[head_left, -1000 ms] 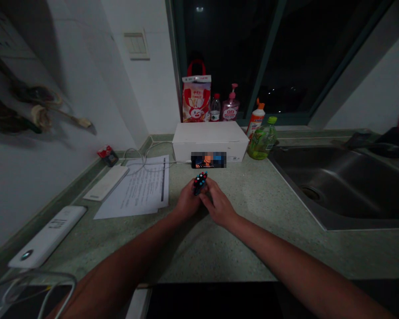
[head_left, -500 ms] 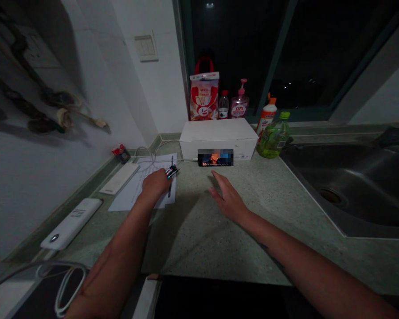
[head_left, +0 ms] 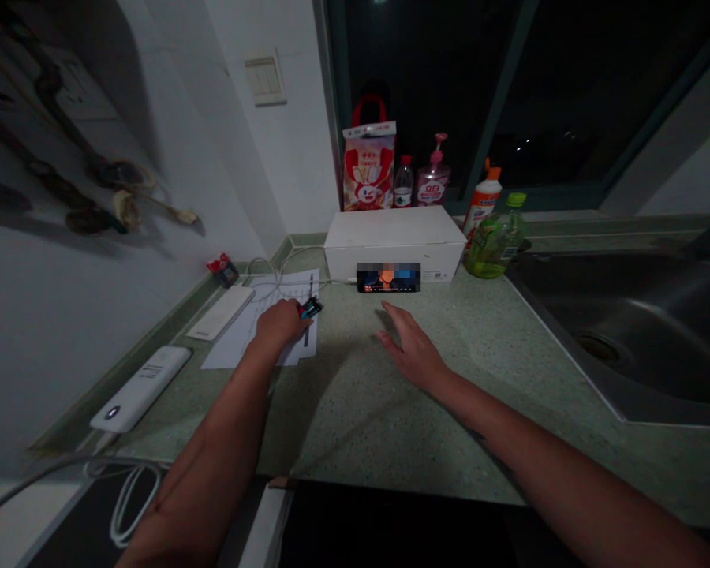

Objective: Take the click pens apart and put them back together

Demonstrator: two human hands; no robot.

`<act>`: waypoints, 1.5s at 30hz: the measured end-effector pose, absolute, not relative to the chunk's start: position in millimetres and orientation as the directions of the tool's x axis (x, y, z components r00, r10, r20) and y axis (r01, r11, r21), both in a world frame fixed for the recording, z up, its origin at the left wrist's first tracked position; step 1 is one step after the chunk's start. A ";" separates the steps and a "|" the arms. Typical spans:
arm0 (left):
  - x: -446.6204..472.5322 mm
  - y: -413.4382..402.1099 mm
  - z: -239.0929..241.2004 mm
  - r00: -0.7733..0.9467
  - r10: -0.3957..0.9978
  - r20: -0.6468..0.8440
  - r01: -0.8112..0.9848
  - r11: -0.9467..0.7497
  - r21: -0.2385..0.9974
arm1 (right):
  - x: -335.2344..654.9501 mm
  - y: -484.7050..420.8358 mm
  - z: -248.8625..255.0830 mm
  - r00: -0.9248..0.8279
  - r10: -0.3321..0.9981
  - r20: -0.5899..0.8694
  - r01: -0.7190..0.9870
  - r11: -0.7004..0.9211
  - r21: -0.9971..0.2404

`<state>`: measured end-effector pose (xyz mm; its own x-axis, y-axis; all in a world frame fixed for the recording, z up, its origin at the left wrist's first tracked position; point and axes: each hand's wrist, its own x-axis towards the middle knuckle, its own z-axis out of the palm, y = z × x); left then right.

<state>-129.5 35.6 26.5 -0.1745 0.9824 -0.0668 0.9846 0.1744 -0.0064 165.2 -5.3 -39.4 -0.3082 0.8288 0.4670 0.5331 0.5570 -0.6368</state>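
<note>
On the head view I see the left hand [head_left: 280, 322] parted from the right hand [head_left: 415, 345] since a second ago, fingers closed on a small object [head_left: 311, 308] left of centre; the right, half-open, holds nothing. The object shows black, blue and red, blurred.

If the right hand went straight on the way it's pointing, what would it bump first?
Probably the phone, near its left end, just beyond the right hand; how high the hand is stays unclear.
</note>
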 end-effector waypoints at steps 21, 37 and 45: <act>-116.8 4.2 32.6 -0.125 0.992 -0.012 0.992 0.125 -0.022 | 165.1 -5.2 -38.4 -0.315 0.826 0.467 0.512 0.562 -0.650; -112.2 2.9 39.6 -0.140 0.990 0.033 0.990 0.140 0.014 | 163.6 -5.5 -36.6 -0.386 0.812 0.437 0.551 0.583 -0.597; -39.7 -3.9 41.5 0.394 0.888 0.237 0.875 -0.441 0.200 | 169.5 -6.8 0.5 -0.459 0.727 0.510 0.673 0.660 -0.335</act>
